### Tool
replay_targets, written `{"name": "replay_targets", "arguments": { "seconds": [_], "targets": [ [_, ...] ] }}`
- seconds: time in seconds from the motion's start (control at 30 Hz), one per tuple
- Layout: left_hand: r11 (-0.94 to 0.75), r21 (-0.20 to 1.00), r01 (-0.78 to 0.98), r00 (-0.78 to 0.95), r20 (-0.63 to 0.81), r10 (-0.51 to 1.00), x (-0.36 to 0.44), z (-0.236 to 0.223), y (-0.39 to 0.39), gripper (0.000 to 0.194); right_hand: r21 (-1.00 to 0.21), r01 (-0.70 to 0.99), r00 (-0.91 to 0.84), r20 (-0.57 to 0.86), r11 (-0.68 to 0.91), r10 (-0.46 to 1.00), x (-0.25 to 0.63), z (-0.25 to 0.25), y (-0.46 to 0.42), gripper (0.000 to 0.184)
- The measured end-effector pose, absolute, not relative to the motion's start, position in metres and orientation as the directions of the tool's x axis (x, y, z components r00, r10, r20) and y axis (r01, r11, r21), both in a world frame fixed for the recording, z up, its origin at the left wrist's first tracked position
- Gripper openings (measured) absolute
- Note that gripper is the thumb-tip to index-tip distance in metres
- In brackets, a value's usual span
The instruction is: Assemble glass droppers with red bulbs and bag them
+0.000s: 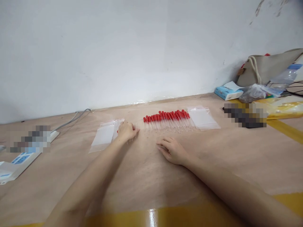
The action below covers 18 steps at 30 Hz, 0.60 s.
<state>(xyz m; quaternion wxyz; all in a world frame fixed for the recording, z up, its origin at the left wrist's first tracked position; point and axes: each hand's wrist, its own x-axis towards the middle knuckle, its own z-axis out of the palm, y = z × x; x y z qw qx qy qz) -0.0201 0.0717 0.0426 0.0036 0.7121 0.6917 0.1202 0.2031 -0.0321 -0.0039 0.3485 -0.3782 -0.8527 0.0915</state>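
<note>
A row of glass droppers with red rubber bulbs (pixel 169 117) lies side by side on the table, their clear tips towards me. Just left of that row, my left hand (pixel 126 130) is closed with its fingers bent down over more droppers. Thin clear tips stick out beneath it, and a bit of red shows at its left edge; how many it grips is hidden. My right hand (pixel 174 150) rests on the table in front of the row, loosely curled with fingers apart and nothing in it. Clear zip bags with white inserts (pixel 104 135) lie left of my left hand.
Another zip bag with a white insert (pixel 204 118) lies right of the row. A power strip (pixel 22 160) with a grey cable is at far left. At right are a blue tissue pack (pixel 228 91), a grey bag (pixel 276 67), plastic bags and a dark, blurred-out object (pixel 254 123).
</note>
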Motion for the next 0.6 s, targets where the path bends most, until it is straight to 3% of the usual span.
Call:
{"name": "replay_targets", "arguments": {
  "seconds": [0.1,0.3,0.43,0.5,0.6],
  "targets": [
    [0.008,0.161,0.987,-0.035,0.161,0.986,-0.007,0.041,0.075,0.032,-0.418,0.584,-0.475,0.52,0.696,0.711,0.203,-0.004,-0.032,0.018],
    [-0.027,0.279,0.96,0.003,0.085,0.996,-0.002,0.049,0.065,0.036,-0.402,0.635,-0.415,0.543,0.66,0.73,0.202,-0.003,-0.032,0.016],
    [-0.243,0.431,0.869,0.185,0.174,0.967,0.013,0.044,0.027,0.03,-0.48,0.679,-0.262,0.548,0.555,0.795,0.2,0.0,-0.031,0.022],
    [-0.375,0.529,0.761,0.294,0.235,0.927,0.025,0.037,0.007,0.026,-0.555,0.65,-0.208,0.527,0.519,0.824,0.199,0.002,-0.032,0.024],
    [-0.44,0.572,0.692,0.364,0.249,0.897,0.043,0.028,-0.014,0.019,-0.657,0.553,-0.168,0.515,0.513,0.84,0.196,0.003,-0.033,0.025]
  ]
}}
